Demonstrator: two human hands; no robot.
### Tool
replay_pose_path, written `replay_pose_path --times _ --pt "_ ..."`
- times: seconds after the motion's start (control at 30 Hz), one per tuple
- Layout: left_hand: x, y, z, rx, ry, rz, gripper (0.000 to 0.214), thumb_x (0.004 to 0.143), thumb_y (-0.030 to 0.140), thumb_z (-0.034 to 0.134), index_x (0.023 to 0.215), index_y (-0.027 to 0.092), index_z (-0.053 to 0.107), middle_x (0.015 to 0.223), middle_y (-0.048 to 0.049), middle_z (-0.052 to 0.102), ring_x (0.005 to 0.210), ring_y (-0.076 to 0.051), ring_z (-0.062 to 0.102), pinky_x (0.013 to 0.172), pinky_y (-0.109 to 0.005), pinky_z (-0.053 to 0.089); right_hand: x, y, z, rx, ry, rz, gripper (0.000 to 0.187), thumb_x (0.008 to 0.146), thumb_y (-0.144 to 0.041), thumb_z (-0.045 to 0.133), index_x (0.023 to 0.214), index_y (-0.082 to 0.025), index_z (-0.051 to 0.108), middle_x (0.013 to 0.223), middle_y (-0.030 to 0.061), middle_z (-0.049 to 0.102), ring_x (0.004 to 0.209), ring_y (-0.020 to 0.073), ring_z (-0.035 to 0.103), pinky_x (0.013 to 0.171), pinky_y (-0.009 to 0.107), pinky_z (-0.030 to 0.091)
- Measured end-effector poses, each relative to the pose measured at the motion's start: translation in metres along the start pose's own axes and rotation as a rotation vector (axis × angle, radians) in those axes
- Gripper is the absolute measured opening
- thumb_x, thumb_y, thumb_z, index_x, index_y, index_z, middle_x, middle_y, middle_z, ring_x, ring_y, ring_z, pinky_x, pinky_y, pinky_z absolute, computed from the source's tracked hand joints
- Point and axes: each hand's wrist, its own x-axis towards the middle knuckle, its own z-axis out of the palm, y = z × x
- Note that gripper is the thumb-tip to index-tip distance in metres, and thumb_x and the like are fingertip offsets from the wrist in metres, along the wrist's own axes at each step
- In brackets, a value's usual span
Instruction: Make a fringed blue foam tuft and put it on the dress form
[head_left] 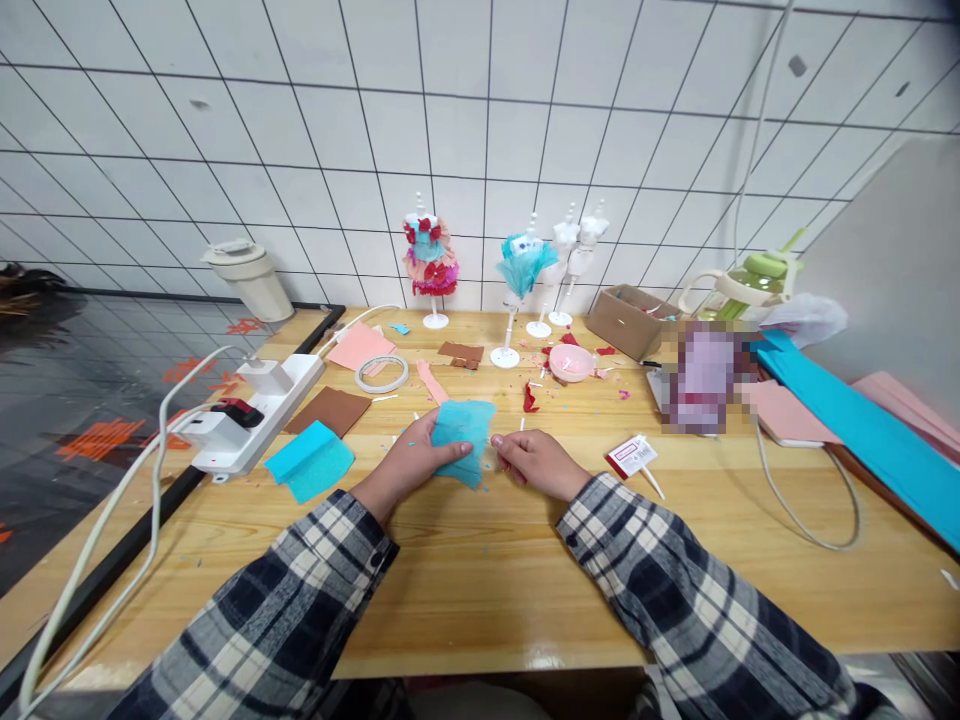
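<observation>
My left hand (409, 462) grips a small piece of turquoise crepe paper (463, 432) just above the wooden table (480, 590), thumb lying across its lower edge. My right hand (534, 462) is beside the paper's right edge, fingers pinched together as if on something very thin; what it pinches is too small to see. Both sleeves are plaid. Another turquoise paper piece (309, 460) lies flat to the left of my left hand.
A white power strip (247, 410) with cables sits at left. Tape roll (381, 373), brown and pink paper pieces, a pink bowl (571, 362), several small mannequin stands with paper dresses (430, 260), a cardboard box (628, 318) and long turquoise paper (862, 425) at right.
</observation>
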Motion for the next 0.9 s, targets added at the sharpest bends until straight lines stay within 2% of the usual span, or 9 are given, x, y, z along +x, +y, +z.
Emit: replay_pose_path --times 0.17,0.53,0.9 --pt "-0.0012 0.0034 0.0013 -0.088 -0.025 -0.033 0.059 0.061 0.035 0.080 0.111 0.015 0.057 0.107 -0.0106 0.070 0.086 -0.023 0.067 0.078 -0.037 0.053 -0.0014 -0.0036 -0.0015 -0.037 0.005 -0.011 0.060 0.089 -0.064 0.033 0.067 -0.016 0.062 0.046 -0.0028 0.048 0.046 0.0095 0.044 0.049 0.022 0.030" --pt "-0.0015 0.0024 0.0040 -0.072 -0.040 -0.028 0.058 0.059 0.037 0.080 0.108 0.015 0.057 0.103 -0.0105 0.071 0.083 -0.024 0.067 0.077 -0.038 0.054 -0.0016 -0.0007 -0.0008 -0.009 -0.028 -0.034 0.060 0.088 -0.065 0.034 0.068 -0.016 0.062 0.047 -0.0032 0.048 0.046 0.0094 0.045 0.050 0.022 0.033" --pt "0.0005 0.0013 0.0027 -0.066 -0.053 -0.028 0.063 0.060 0.038 0.080 0.114 0.013 0.059 0.098 -0.0104 0.072 0.087 -0.026 0.067 0.080 -0.040 0.052 -0.0031 -0.0034 -0.0018 0.026 -0.036 -0.029 0.059 0.091 -0.062 0.032 0.067 -0.016 0.060 0.048 -0.0015 0.054 0.047 0.0096 0.049 0.054 0.022 0.037"
